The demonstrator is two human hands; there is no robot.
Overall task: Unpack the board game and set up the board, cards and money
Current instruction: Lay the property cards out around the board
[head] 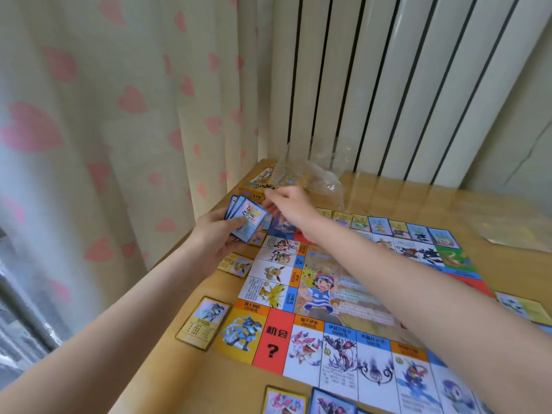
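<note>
Left hand grips a fan of blue cards over the table's far-left corner. Right hand reaches beside them; I cannot tell its fingers' state.

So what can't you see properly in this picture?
All in the head view:
- Game box: mostly behind the plastic bag and right hand.
- Cards under the top card of the stack the left hand holds.
- Board centre: crossed by the right arm, blurred.
- Bottom cards: cut off by the frame edge.

Heart-print curtain left, white radiator behind wooden table.
</note>
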